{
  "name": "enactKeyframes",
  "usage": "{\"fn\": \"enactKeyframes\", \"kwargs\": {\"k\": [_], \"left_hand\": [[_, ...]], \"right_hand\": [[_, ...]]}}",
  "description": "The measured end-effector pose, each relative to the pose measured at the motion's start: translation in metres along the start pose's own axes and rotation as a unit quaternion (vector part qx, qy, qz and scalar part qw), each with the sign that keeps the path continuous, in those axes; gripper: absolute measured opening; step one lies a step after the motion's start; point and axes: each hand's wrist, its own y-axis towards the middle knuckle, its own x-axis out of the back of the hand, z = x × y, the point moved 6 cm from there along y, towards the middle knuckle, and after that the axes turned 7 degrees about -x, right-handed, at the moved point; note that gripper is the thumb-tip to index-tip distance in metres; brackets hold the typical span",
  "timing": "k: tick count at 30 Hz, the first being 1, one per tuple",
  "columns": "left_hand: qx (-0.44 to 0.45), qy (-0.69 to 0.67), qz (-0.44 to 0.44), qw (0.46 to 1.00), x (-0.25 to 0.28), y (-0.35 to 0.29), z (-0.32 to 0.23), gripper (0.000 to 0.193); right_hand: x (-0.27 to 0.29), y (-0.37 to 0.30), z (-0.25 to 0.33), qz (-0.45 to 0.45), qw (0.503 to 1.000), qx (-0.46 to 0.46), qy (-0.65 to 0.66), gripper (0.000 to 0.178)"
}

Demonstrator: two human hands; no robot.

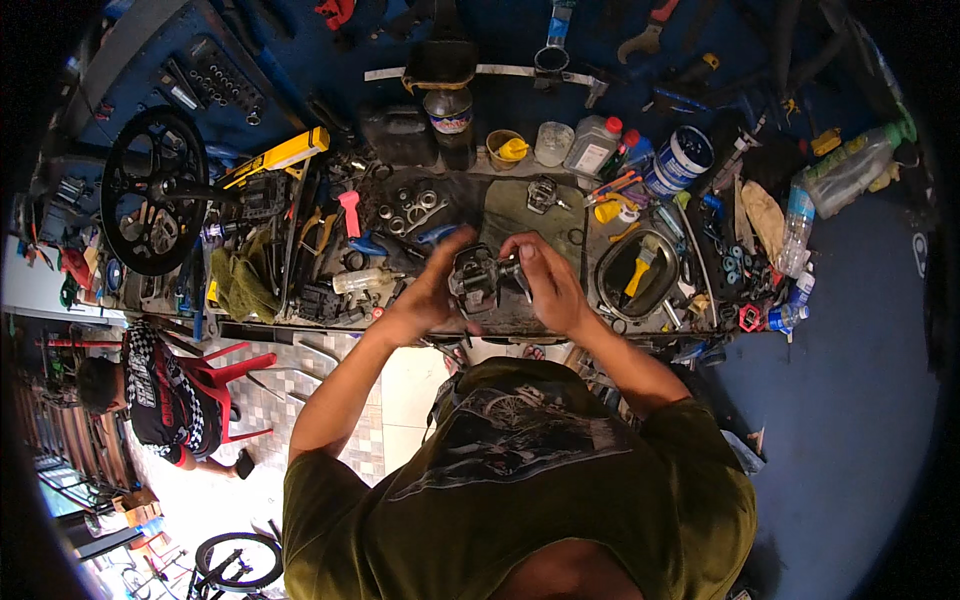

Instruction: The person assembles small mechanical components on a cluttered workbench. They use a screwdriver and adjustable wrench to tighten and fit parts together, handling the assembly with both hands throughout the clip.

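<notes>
Possibly the likeliest mishap is a slip: the pedal [474, 279] is held up by the hands above the near middle of the bench [648, 324], and if greasy metal slid from the fingertips, it could drop onto the bench or over the near edge to the floor. Any small part that came loose could also get lost in the clutter, since rings [398, 222] lie far left of the hands and a tray [601, 268] with a brush [637, 272] sits just to the right; a careless elbow or wrist might knock that brush. Mixing up parts is another risk, as a second pedal [543, 195] lies on the mat [508, 204] beyond the hands. As for pose, both forearms reach forward from the near side, elbows bent and spread, converging so the hands almost meet. The left hand [428, 296] has its fingers along the pedal's left side, gripping it, with some fingertips hidden beneath. The right hand [553, 287] is curled at the pedal's right end, thumb and fingers pinched near its dark end; whether they grip the pedal itself or a separate small piece, I cannot tell.
</notes>
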Motion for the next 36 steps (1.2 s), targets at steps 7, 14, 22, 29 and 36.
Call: {"fn": "enactKeyframes", "kwargs": {"k": [7,14,22,29,36], "left_hand": [[0.189,-0.123,0.041,0.973,-0.013,-0.019,0.005,0.055],[-0.028,0.051,0.072,0.996,-0.001,-0.010,0.002,0.080],[0.313,-0.231,0.037,0.921,-0.010,-0.030,0.016,0.039],[-0.254,0.461,0.170,0.833,-0.006,-0.034,0.000,0.067],[0.221,-0.312,0.041,0.923,-0.005,-0.033,0.013,0.062]], "right_hand": [[0.000,-0.006,0.029,-0.003,0.993,0.090,-0.074,0.040],[-0.012,-0.006,-0.021,0.026,0.962,-0.215,0.167,0.043],[-0.005,-0.012,0.035,0.002,0.965,0.215,-0.148,0.040],[-0.018,-0.011,-0.030,0.065,0.955,-0.262,0.123,0.043],[-0.011,-0.008,0.038,0.035,0.986,0.122,-0.113,0.044]]}}
